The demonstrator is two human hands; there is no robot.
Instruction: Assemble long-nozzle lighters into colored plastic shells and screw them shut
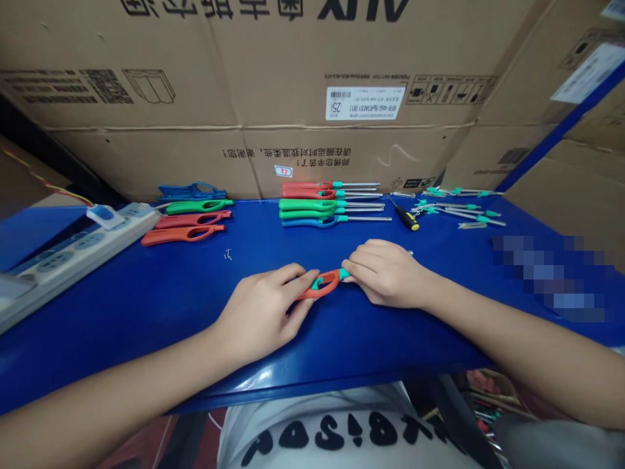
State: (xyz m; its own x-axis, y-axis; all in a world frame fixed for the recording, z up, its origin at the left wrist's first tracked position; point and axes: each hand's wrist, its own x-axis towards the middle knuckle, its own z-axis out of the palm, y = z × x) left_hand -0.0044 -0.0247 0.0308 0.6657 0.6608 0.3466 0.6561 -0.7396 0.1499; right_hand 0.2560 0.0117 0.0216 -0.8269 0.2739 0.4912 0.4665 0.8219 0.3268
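Note:
Between my two hands is an orange gas lighter (328, 284) with a green trigger and a green collar. My left hand (268, 303) is closed round the handle end. At the collar end the fingers of my right hand (385, 273) are pressed together and hide the rod. Beyond them lie several lighters with metal rods (336, 207), in red, green and blue. To the left is a row of lighter handles (188, 218) without rods. Several loose metal rods with green ends (466, 210) lie at the right.
A screwdriver (406, 217) with a black and yellow handle lies behind my right hand. Several small screws (228, 254) sit on the blue tabletop (185, 293). A power strip (83, 241) runs along the left side. A cardboard wall (195, 130) stands at the back.

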